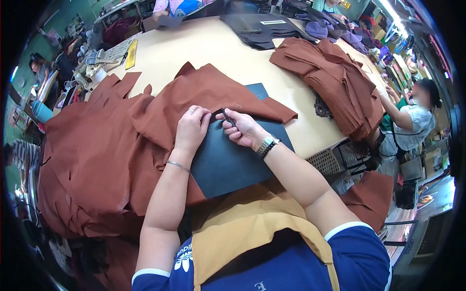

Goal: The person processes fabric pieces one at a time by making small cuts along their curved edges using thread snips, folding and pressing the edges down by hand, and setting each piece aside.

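My left hand [192, 127] is closed in a pinch at the edge of the reddish-brown fabric [194, 87], near the top of a dark green-black sheet [238, 160]. What its fingertips grip is too small to make out. Just to its right, my right hand [244, 130] is closed around a small dark pointed tool [228, 118], whose tip points up and left towards the left fingertips. The dark sheet lies flat under both hands, at the table's near edge. Part of the brown fabric covers its far side, and a corner shows beyond.
More brown fabric [92, 160] spreads left and hangs over the edge. A stack of brown cut pieces [335, 82] lies to the right, dark pieces [267, 29] at the back. A yellow ruler [131, 54] lies far left. A co-worker [407, 119] sits at the right.
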`<state>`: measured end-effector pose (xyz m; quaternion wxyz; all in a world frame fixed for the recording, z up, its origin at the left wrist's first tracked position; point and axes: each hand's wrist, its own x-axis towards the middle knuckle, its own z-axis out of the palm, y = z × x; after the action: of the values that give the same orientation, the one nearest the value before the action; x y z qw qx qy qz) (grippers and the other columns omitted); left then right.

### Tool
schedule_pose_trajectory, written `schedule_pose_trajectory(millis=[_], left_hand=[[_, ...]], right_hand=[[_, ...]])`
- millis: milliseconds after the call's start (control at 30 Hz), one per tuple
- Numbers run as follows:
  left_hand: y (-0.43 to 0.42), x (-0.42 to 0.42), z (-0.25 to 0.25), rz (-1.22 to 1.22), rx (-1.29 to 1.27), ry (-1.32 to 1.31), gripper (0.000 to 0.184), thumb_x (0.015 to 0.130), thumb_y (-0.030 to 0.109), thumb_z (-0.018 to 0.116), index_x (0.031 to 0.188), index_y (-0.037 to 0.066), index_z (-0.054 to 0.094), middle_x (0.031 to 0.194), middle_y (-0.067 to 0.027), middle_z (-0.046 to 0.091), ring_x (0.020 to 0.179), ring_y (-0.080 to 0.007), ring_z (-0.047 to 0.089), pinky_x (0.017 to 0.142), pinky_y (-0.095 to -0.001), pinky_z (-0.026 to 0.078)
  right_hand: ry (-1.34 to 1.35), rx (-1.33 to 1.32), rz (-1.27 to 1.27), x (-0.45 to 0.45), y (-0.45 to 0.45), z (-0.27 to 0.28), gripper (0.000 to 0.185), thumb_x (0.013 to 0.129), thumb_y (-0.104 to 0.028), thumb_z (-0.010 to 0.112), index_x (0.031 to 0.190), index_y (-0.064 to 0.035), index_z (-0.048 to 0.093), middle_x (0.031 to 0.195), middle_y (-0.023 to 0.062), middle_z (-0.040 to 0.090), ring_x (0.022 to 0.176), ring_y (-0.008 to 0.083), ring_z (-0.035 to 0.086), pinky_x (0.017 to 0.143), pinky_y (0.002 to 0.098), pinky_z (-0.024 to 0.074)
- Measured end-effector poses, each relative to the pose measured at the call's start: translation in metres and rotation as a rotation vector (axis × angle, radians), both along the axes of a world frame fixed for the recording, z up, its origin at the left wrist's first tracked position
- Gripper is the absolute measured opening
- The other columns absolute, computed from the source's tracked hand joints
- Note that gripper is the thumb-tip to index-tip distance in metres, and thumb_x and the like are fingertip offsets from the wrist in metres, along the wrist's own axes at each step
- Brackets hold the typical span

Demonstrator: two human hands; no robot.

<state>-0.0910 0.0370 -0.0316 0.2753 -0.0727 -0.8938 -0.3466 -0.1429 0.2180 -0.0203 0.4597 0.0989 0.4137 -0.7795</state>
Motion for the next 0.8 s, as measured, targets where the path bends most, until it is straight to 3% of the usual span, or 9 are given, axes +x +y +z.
schedule_pose_trajectory(millis=[333,467,533,600,633,667,733,767,800], left_hand=[[0.000,0.000,0.000,-0.017,-0.036,0.008,0.009,0.089,0.011,0.066,0.092,0.003,0.067,0.093,-0.0115,0.066,0.079,-0.0288,0.066,0.070,-0.0372,0.054],[0.008,0.016,0.023,-0.032,-0.027,-0.048,0.016,0.090,0.012,0.066,0.103,0.003,0.066,0.107,-0.0134,0.066,0.095,-0.0300,0.066,0.082,-0.0365,0.053],[0.018,0.044,0.067,-0.089,0.051,-0.027,0.022,0.091,0.012,0.064,0.111,0.003,0.064,0.114,-0.0144,0.066,0.103,-0.0304,0.065,0.089,-0.0361,0.052],[0.002,0.071,0.089,-0.071,-0.032,0.030,0.027,0.091,0.014,0.062,0.117,0.006,0.062,0.121,-0.0145,0.064,0.109,-0.0311,0.063,0.094,-0.0391,0.049],[-0.013,0.083,0.096,0.014,-0.090,-0.030,0.030,0.093,0.018,0.060,0.121,0.006,0.060,0.126,-0.0147,0.061,0.116,-0.0323,0.059,0.100,-0.0418,0.044],[-0.033,0.095,0.099,0.095,-0.156,-0.087,0.033,0.096,0.023,0.057,0.125,0.007,0.059,0.131,-0.0149,0.058,0.123,-0.0334,0.054,0.107,-0.0445,0.039],[-0.088,0.111,0.058,0.523,-0.469,-0.241,0.041,0.097,0.031,0.054,0.132,0.009,0.055,0.141,-0.0139,0.052,0.133,-0.0343,0.044,0.111,-0.0509,0.031],[-0.106,0.119,0.040,0.607,-0.464,-0.308,0.044,0.097,0.033,0.053,0.134,0.010,0.054,0.143,-0.0132,0.049,0.135,-0.0344,0.042,0.111,-0.0524,0.030],[-0.121,0.126,0.023,0.692,-0.455,-0.373,0.046,0.097,0.034,0.053,0.136,0.011,0.052,0.146,-0.0125,0.047,0.136,-0.0346,0.041,0.111,-0.0539,0.029]], right_hand=[[0.000,0.014,0.013,-0.001,-0.006,-0.004,0.033,0.106,-0.038,0.038,0.111,-0.0091,0.053,0.068,-0.0036,0.044,0.050,0.0029,0.033,0.038,0.0156,0.0258],[0.076,0.018,-0.035,0.015,0.009,-0.004,0.031,0.106,-0.037,0.038,0.109,-0.0092,0.052,0.066,-0.0036,0.041,0.050,0.0045,0.032,0.040,0.0179,0.0247],[0.322,0.156,-0.119,0.027,0.030,0.015,0.033,0.104,-0.040,0.044,0.108,-0.0087,0.053,0.066,-0.0035,0.040,0.051,0.0052,0.031,0.042,0.0197,0.0250],[0.585,0.296,-0.218,0.015,0.065,0.021,0.036,0.102,-0.042,0.048,0.104,-0.0089,0.060,0.067,-0.0042,0.042,0.051,0.0044,0.034,0.041,0.0201,0.0286],[0.707,0.466,-0.232,0.001,0.087,0.019,0.037,0.102,-0.041,0.049,0.109,-0.0076,0.062,0.070,-0.0026,0.046,0.057,0.0061,0.042,0.048,0.0212,0.0381],[0.867,0.678,-0.242,-0.015,0.112,0.013,0.040,0.102,-0.041,0.049,0.115,-0.0059,0.063,0.083,0.0014,0.059,0.072,0.0133,0.056,0.063,0.0286,0.0479],[1.296,1.007,-0.356,-0.076,0.175,-0.045,0.043,0.103,-0.040,0.046,0.115,-0.0029,0.064,0.106,0.0168,0.068,0.097,0.0290,0.065,0.082,0.0414,0.0492],[1.123,1.363,-0.186,-0.067,0.184,-0.014,0.041,0.101,-0.039,0.047,0.113,-0.0033,0.063,0.105,0.0213,0.066,0.098,0.0333,0.064,0.084,0.0425,0.0496],[1.206,1.563,-0.150,-0.078,0.204,-0.027,0.040,0.099,-0.040,0.049,0.111,-0.0056,0.064,0.107,0.0204,0.067,0.101,0.0360,0.063,0.089,0.0450,0.0480]])
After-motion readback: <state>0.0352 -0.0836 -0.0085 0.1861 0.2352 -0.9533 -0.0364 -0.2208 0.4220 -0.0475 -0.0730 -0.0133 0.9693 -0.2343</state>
